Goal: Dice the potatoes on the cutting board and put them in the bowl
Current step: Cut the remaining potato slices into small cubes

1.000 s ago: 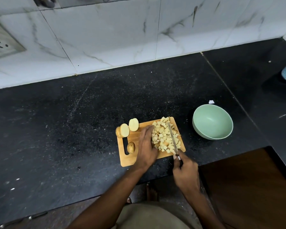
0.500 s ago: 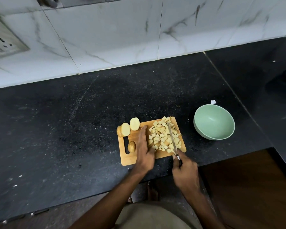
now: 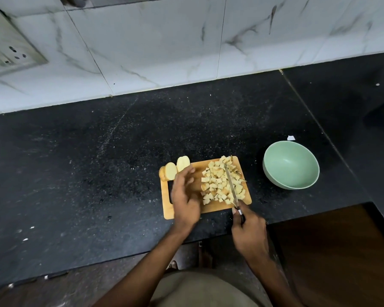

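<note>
Presently on the black table (image 3: 98, 173): one wooden board (image 3: 211, 208), near its front edge. Diced potato (image 3: 222, 185), heaped on the board's right half. Two potato halves (image 3: 175, 168), cut faces up, at the board's far left corner. Green bowl (image 3: 290, 165), right of the board, apart from it. Knife (image 3: 231, 185), blade lying across the dice. Right hand (image 3: 249, 237), grip closed round the knife handle. Left hand (image 3: 184, 196), fingers loosely spread over the board's left half, holding nothing visible.
</note>
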